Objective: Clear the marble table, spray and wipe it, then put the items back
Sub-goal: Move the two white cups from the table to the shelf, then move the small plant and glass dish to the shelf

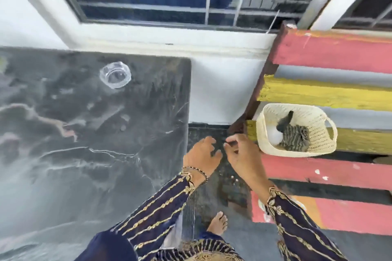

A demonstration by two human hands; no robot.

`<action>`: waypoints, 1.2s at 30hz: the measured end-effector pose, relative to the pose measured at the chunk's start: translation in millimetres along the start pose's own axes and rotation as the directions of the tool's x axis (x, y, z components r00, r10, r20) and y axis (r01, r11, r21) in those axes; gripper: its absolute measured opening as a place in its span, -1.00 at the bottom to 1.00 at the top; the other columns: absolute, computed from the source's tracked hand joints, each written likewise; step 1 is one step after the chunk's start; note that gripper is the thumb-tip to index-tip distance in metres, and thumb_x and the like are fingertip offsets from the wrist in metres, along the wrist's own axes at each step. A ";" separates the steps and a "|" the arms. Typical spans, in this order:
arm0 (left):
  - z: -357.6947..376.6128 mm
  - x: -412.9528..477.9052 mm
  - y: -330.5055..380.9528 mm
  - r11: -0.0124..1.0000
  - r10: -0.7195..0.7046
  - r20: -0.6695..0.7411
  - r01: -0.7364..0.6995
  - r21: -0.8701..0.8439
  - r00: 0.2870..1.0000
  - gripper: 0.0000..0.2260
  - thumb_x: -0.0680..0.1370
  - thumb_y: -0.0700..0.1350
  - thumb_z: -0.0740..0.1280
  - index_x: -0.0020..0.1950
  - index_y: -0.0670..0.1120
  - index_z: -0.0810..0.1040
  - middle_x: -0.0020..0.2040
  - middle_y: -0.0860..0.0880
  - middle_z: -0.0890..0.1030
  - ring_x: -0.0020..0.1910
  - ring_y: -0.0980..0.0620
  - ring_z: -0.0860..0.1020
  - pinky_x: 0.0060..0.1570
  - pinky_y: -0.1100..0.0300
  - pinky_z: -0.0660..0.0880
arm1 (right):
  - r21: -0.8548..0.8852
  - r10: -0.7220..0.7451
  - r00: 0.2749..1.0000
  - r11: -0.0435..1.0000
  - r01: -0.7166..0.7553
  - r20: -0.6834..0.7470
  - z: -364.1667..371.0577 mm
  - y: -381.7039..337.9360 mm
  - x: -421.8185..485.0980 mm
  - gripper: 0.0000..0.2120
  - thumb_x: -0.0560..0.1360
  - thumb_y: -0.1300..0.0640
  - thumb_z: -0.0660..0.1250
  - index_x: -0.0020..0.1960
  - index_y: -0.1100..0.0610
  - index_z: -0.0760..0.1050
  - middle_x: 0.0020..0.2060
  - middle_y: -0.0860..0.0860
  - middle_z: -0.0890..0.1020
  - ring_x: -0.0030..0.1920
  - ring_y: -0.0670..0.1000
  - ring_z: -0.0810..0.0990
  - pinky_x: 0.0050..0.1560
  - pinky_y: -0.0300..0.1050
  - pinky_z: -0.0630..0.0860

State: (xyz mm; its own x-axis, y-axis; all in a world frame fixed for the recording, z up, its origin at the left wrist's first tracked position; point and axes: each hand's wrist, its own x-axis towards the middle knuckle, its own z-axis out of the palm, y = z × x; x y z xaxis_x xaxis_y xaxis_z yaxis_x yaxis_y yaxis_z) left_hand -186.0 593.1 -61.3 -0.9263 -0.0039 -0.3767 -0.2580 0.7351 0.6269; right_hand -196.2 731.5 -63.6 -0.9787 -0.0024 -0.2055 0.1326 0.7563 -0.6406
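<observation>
Two empty hands hover over the floor (233,197) gap between worktop (63,154) and painted bench (339,53): left hand (201,152) and right hand (241,154), fingers loosely spread. Just beyond the right hand, a woven basket (297,153) sits on the bench holding a striped cloth (294,135) (plus a white object, unidentified). Farther off, one glass bowl (115,74) stands on the worktop. Recommendation: remove the bowl, gripped by its rim, before spraying.

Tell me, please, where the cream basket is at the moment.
The cream basket sits on the right of the head view, on the painted slatted bench, just right of the right hand, with a striped cloth inside.
</observation>
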 end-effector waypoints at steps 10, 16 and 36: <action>-204.5 -5.8 -133.1 0.998 -0.014 -0.341 -0.010 -0.069 0.940 -0.71 0.53 0.04 0.27 0.24 0.07 0.45 0.09 0.11 0.62 0.12 0.12 0.57 0.12 0.16 0.51 | -0.007 -0.323 0.940 0.946 0.326 0.107 108.1 -214.1 44.5 -0.90 0.58 0.09 0.41 0.09 0.01 0.59 0.04 -0.08 0.64 -0.14 -0.12 0.65 0.00 0.02 0.63; -311.1 17.0 -245.4 0.998 -0.011 -0.465 0.040 0.053 0.885 -0.74 0.56 0.02 0.23 0.23 0.01 0.45 0.15 0.07 0.56 0.19 0.08 0.51 0.15 0.11 0.48 | -0.006 -0.429 0.884 0.899 0.437 0.184 196.9 -322.7 80.8 -0.89 0.60 0.06 0.37 0.10 0.02 0.58 0.05 -0.11 0.60 -0.14 -0.18 0.64 0.01 0.00 0.62; -520.2 134.4 -397.1 0.846 -0.124 -0.636 0.416 0.334 0.762 -0.58 0.55 -0.08 0.25 0.40 0.03 0.31 0.41 -0.14 0.30 0.37 -0.22 0.27 0.13 -0.09 0.48 | -0.013 -0.420 0.885 0.902 0.431 0.199 290.3 -425.3 145.5 -0.94 0.61 0.09 0.35 -0.02 -0.04 0.59 -0.03 -0.19 0.60 -0.12 -0.22 0.63 -0.09 -0.19 0.59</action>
State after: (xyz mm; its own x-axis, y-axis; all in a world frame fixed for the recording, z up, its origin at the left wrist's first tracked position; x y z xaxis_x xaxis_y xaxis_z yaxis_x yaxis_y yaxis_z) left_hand -350.8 -52.0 -6.1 -0.8482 -0.5251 0.0692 -0.5122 0.8465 0.1455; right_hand -349.5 219.5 -35.8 -0.8911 -0.4499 -0.0600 -0.3040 0.6897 -0.6572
